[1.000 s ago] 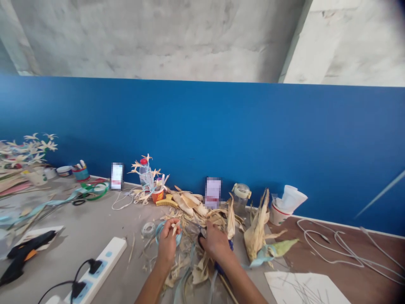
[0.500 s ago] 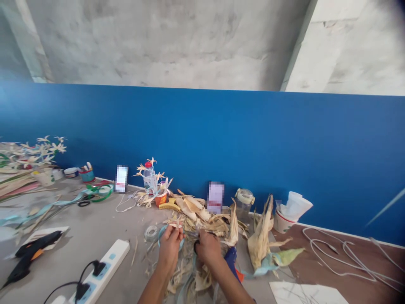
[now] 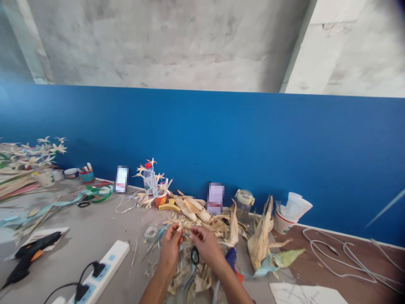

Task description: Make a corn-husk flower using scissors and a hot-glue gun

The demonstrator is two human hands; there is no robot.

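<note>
My left hand and my right hand are raised close together over a heap of dried corn husks on the grey table. Both pinch a small pale husk piece between their fingertips. A black scissors handle hangs from my right hand's fingers. A blue ribbon loop lies under my left hand.
A white power strip with black plugs and a black glue gun lie at the left. A tape roll, husk flowers in a bottle, a jar, a paper cup, white cables and paper surround the heap.
My right hand has lifted off the husk heap and come up to my left hand, the scissors dangling from it. The camera view shifted slightly.
</note>
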